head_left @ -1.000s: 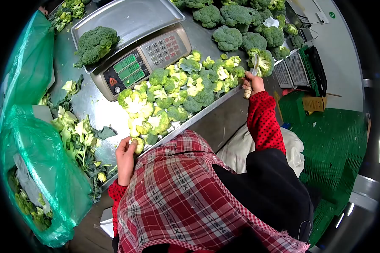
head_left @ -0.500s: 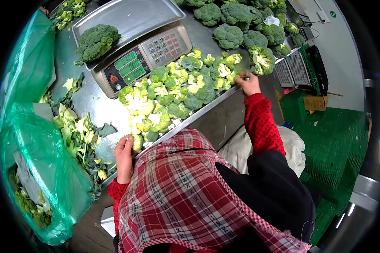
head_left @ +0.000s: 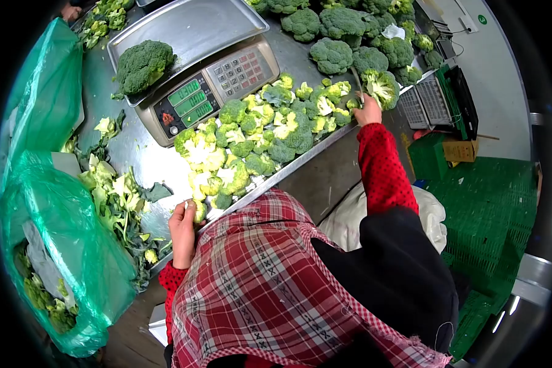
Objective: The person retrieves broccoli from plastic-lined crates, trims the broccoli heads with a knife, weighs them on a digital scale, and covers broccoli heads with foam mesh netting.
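At the near table edge on the left, my left hand [head_left: 182,233] has its fingers drawn together; what is between them is hidden. A small broccoli floret [head_left: 200,211] touches or lies right beside its fingertips. Farther right, my right hand [head_left: 368,113] is closed around a knife [head_left: 356,80], whose thin blade points away from me. This hand is beside the cut end of a broccoli head [head_left: 380,89]. Between my hands, a heap of cut broccoli florets [head_left: 251,132] lies along the raised metal edge.
Behind the florets stands a digital scale [head_left: 227,70], a whole broccoli head [head_left: 143,66] on its tray. More broccoli heads [head_left: 343,24] are piled at the back right. Leaf trimmings [head_left: 116,190] and a green plastic bag [head_left: 73,227] are on the left. Another person's hand [head_left: 71,12] shows at top left.
My right hand has moved right and slightly up, from the end of the floret heap to the cut broccoli head. My left hand stays almost where it was.
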`<state>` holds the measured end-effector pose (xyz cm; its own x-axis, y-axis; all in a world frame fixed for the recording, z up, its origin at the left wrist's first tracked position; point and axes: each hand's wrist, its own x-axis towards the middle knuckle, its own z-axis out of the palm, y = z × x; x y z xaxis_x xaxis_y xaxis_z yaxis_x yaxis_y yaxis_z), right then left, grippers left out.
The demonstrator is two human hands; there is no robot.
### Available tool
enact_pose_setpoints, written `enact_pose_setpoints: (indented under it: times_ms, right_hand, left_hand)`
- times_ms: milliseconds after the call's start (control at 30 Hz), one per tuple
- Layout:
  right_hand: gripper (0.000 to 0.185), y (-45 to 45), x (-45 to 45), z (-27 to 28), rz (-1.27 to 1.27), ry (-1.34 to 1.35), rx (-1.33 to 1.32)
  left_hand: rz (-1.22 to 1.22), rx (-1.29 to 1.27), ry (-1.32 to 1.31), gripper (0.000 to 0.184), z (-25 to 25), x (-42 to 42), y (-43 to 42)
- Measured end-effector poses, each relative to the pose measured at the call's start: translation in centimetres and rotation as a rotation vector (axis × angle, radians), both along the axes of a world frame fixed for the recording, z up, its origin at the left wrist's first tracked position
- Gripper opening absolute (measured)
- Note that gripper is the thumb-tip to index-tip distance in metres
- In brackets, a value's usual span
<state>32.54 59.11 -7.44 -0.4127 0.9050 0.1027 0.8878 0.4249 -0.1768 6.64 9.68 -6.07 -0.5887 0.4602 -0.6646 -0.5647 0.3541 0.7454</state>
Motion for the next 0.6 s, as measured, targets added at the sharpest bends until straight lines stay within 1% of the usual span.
enact_pose_setpoints:
  times_ms: [33,67,100,133,167,200,233,300,333,400,433,467,500,533,567,600]
  right_hand:
    - [0.048,0.8,-0.5,-0.1,-0.059,-0.143,-0.111]
    - [0.048,1.1,-0.7,-0.2,-0.084,-0.144,-0.166]
    - [0.048,1.3,-0.5,0.0,-0.081,-0.142,-0.165]
    - [0.048,1.0,-0.7,0.7,-0.085,-0.045,-0.177]
    - [0.048,0.9,-0.7,1.3,-0.086,0.051,-0.189]
    - [0.048,0.9,-0.2,0.6,-0.082,0.261,-0.138]
    - [0.047,-0.6,-0.6,1.3,-0.009,0.438,0.004]
    - [0.047,-5.5,-3.5,5.6,0.054,0.544,-0.038]
    - [0.047,-7.5,-4.6,6.5,0.064,0.614,-0.144]
    - [0.046,-11.0,-7.2,8.0,0.084,0.739,-0.384]
    - [0.047,-13.2,-8.7,8.6,0.095,0.789,-0.529]
    - [0.047,-15.8,-10.4,9.8,0.058,0.822,-0.699]
    - [0.047,-18.4,-12.1,10.3,0.027,0.849,-0.876]
    - [0.047,-20.6,-13.6,9.7,0.167,0.920,-0.865]
    - [0.042,-22.7,-14.9,9.8,0.282,0.921,-0.892]
    - [0.039,-24.7,-15.9,10.2,0.272,0.977,-1.083]
  left_hand:
    - [-0.001,0.000,0.001,0.028,-0.2,0.1,-0.1]
    - [-0.047,-0.031,0.062,0.028,-0.5,0.1,-0.2]
    - [-0.090,-0.061,0.126,0.028,-0.8,0.0,-0.4]
    - [-0.083,-0.061,0.129,0.028,-1.3,0.0,-0.8]
    - [-0.169,-0.124,0.333,0.028,-1.9,0.1,-1.3]
    - [-0.253,-0.186,0.536,0.029,-2.2,0.2,-1.6]
    - [-0.240,-0.183,0.534,0.029,-1.8,0.2,-1.3]
    - [-0.248,-0.184,0.704,0.029,-0.1,0.6,-0.8]
    - [-0.251,-0.188,0.705,0.029,0.2,0.7,-0.7]
    - [-0.211,-0.271,1.194,0.028,1.0,0.3,-0.3]
    - [-0.196,-0.191,1.121,0.031,2.8,-0.3,0.5]
    - [-0.193,-0.116,1.057,0.036,3.4,-0.7,1.3]
    - [-0.237,0.000,1.034,0.045,4.4,-1.3,2.4]
    - [-0.190,0.147,0.932,0.055,5.6,-1.1,4.2]
    - [-0.271,0.236,0.783,0.059,5.5,-1.5,5.2]
    - [-0.283,0.293,0.662,0.055,6.0,-1.5,6.0]
